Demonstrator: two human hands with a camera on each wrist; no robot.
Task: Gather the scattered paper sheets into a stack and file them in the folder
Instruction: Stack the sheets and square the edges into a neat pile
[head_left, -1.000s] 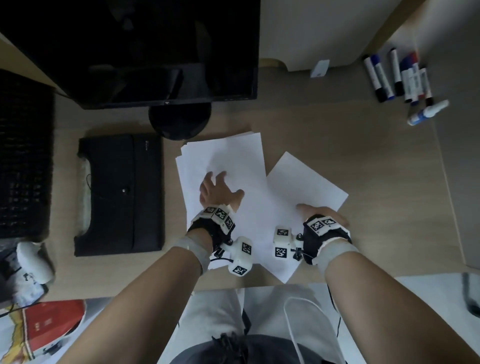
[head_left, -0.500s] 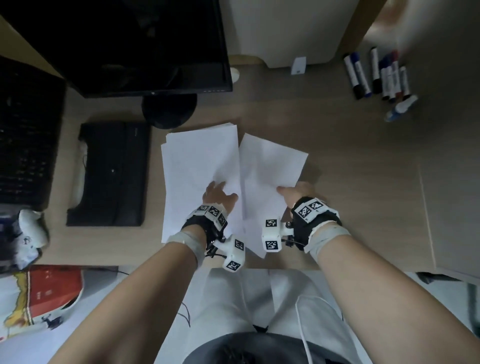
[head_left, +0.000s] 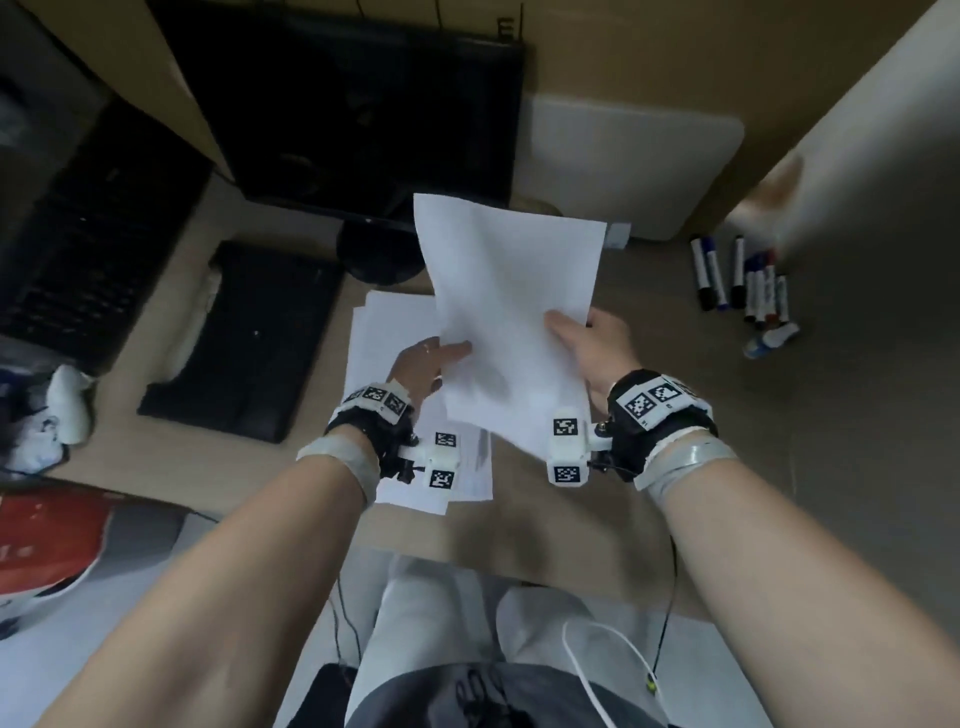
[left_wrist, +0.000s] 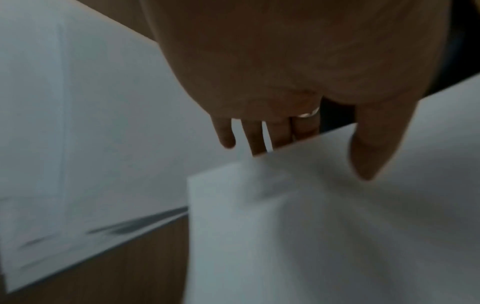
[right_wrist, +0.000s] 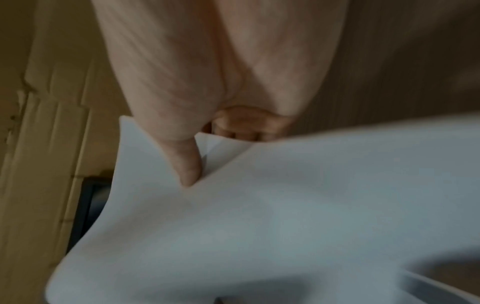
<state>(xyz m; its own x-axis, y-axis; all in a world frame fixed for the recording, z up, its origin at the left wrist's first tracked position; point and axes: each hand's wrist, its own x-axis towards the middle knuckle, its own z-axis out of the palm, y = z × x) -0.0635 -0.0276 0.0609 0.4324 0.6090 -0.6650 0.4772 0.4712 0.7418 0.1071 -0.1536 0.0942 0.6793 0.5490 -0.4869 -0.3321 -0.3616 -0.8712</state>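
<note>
While both hands hold it above the light wooden worktop (head_left: 613, 499), the lifted white paper sheet (head_left: 511, 306) stands tilted, its top edge towards the black monitor (head_left: 363, 104). The left hand (head_left: 423, 364) pinches the sheet's left edge, thumb on the front face and fingers (left_wrist: 255, 142) behind it. The right hand (head_left: 597, 348) pinches the right edge likewise, thumb on the front and curled fingers (right_wrist: 246, 123) behind. Below the lifted sheet, the loose pile of white paper sheets (head_left: 395, 332) lies flat on the worktop. Just to the left of that pile lies the closed black folder (head_left: 244, 338). Several marker pens (head_left: 743, 280) lie well apart to the right.
</note>
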